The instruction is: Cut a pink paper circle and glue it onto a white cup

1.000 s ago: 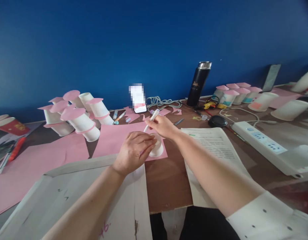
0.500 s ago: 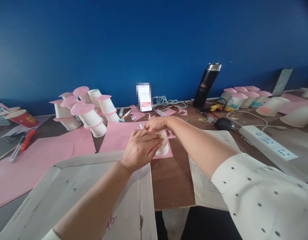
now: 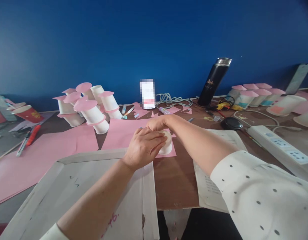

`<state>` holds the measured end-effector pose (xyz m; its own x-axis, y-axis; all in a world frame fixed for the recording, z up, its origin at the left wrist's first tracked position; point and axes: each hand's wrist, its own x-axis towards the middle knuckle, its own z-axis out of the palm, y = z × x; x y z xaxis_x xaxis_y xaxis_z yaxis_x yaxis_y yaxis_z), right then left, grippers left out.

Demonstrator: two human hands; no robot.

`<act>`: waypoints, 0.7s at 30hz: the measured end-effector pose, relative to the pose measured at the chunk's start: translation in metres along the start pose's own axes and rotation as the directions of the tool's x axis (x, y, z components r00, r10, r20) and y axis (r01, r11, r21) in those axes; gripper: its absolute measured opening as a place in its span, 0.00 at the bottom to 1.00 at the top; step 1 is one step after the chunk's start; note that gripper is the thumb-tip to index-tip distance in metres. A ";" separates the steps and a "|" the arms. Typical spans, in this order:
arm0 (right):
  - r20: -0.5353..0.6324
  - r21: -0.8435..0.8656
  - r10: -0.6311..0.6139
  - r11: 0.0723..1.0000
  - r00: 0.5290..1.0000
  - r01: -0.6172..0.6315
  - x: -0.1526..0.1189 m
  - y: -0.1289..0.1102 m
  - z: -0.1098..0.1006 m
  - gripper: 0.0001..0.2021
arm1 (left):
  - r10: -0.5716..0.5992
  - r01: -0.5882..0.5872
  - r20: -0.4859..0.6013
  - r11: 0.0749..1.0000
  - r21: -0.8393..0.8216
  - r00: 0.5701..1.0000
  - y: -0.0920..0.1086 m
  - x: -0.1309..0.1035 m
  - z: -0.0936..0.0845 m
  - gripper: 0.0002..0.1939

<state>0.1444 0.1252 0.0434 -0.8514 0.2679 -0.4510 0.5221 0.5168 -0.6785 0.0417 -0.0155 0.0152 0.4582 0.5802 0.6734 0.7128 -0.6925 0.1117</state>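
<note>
An upside-down white paper cup (image 3: 166, 146) stands on a sheet of pink paper (image 3: 118, 131). My left hand (image 3: 143, 145) rests over the cup's top and side, its fingers together and pressed on it. Just beyond it, my right hand (image 3: 157, 123) is curled behind the cup at the far side of the left fingers. A slim pale pen-like tip shows at the right fingers; most of it is hidden behind my left hand.
Stacked cups with pink discs (image 3: 87, 111) stand at the left back, more cups (image 3: 246, 97) at the right back. A black flask (image 3: 214, 83), a phone (image 3: 147, 95), a power strip (image 3: 281, 143), printed sheets (image 3: 209, 180) and a large white board (image 3: 93, 186) lie around.
The whole view has shifted slightly, so most things appear farther right. The pen-like tip at my right hand shows less. Both hands keep nearly the same pose at the cup.
</note>
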 end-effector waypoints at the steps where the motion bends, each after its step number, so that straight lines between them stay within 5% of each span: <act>1: 0.009 0.006 0.000 1.000 1.000 0.000 0.001 0.001 0.000 0.06 | -0.003 0.003 0.005 1.000 0.001 1.000 0.000 0.000 0.000 0.11; 21: -0.032 -0.011 0.035 0.999 0.999 -0.036 -0.004 -0.007 0.003 0.06 | -0.004 0.004 0.019 1.000 -0.020 1.000 0.000 0.001 0.000 0.11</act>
<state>0.1443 0.1182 0.0489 -0.8336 0.3122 -0.4557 0.5516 0.5155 -0.6558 0.0420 -0.0157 0.0158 0.4656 0.5907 0.6589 0.7036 -0.6988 0.1293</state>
